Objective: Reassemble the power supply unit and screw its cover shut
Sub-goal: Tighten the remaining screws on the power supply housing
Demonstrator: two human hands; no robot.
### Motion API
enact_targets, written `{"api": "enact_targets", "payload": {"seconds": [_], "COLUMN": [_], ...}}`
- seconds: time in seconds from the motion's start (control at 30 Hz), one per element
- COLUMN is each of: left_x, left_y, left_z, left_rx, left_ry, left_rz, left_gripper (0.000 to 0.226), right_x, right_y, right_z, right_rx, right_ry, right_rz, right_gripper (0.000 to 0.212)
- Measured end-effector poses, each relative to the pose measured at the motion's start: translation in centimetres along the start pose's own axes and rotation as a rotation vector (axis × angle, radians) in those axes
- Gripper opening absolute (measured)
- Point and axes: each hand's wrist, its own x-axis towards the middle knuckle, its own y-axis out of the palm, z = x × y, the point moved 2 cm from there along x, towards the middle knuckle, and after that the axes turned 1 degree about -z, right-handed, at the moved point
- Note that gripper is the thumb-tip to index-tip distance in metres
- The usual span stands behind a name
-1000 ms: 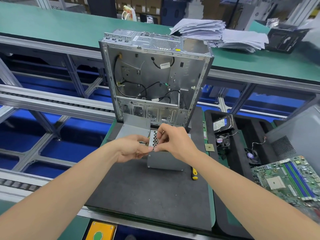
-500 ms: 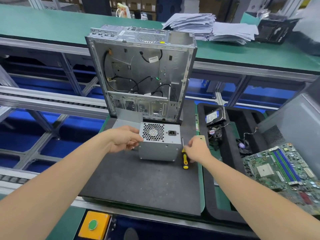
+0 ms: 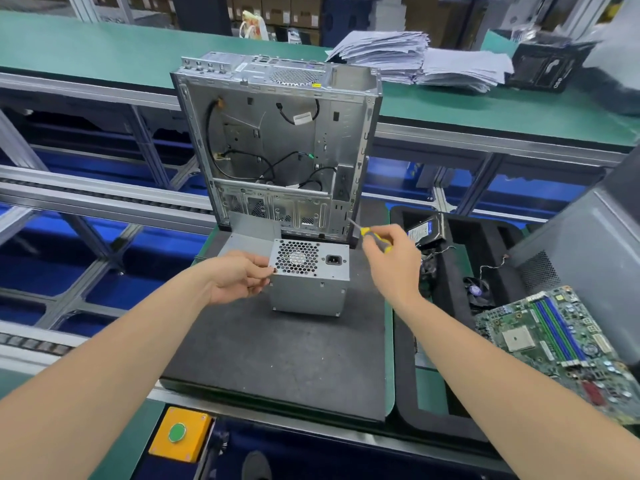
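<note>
A grey power supply unit [image 3: 309, 289] stands on the black mat [image 3: 277, 358], its honeycomb fan grille and power socket facing me. My left hand [image 3: 239, 277] pinches a small screw [image 3: 275, 270] against the unit's left edge beside the grille. My right hand [image 3: 389, 259] grips a yellow-handled screwdriver [image 3: 367, 233] raised above the unit's right side, its metal tip pointing up and left. A flat grey metal panel [image 3: 247, 233] lies behind the unit.
An open, empty computer case [image 3: 277, 147] stands upright just behind the unit. A black foam tray [image 3: 450, 306] on the right holds a hard drive [image 3: 426, 232] and a fan [image 3: 476, 292]. A motherboard [image 3: 561, 341] lies at far right. A yellow button box [image 3: 180, 433] sits below the mat.
My right hand left the unit's top, reached to the screwdriver lying on the mat at the right, and lifted it. My left hand stays at the unit's left edge.
</note>
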Motion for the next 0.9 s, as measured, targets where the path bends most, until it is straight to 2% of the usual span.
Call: {"api": "enact_targets", "payload": {"seconds": [0.07, 0.13, 0.33, 0.6, 0.73, 0.9], "left_x": [-0.1, -0.1, 0.1, 0.5, 0.4, 0.5], "left_y": [0.0, -0.1, -0.4, -0.6, -0.7, -0.9], "left_z": [-0.1, -0.1, -0.1, 0.0, -0.3, -0.4], "left_rx": [-0.023, -0.039, -0.065, -0.058, -0.009, -0.021], "left_ry": [-0.012, -0.016, -0.024, -0.013, -0.017, -0.025], "left_rz": [-0.001, -0.015, 0.001, 0.033, 0.092, 0.076], "left_gripper": [0.023, 0.029, 0.025, 0.017, 0.018, 0.022], "right_x": [0.4, 0.5, -0.8, -1.5, -1.6, -1.5], "right_y": [0.4, 1.4, 5.0, 6.9, 7.3, 7.6], "right_z": [2.8, 5.4, 10.5, 11.2, 11.0, 10.7], "right_rx": [0.106, 0.183, -0.039, -0.175, -0.203, -0.242], "right_ry": [-0.027, -0.073, -0.319, -0.450, -0.489, -0.481], "right_rz": [0.045, 0.159, 0.429, 0.460, 0.484, 0.501], "right_gripper": [0.005, 0.011, 0.023, 0.023, 0.024, 0.027]}}
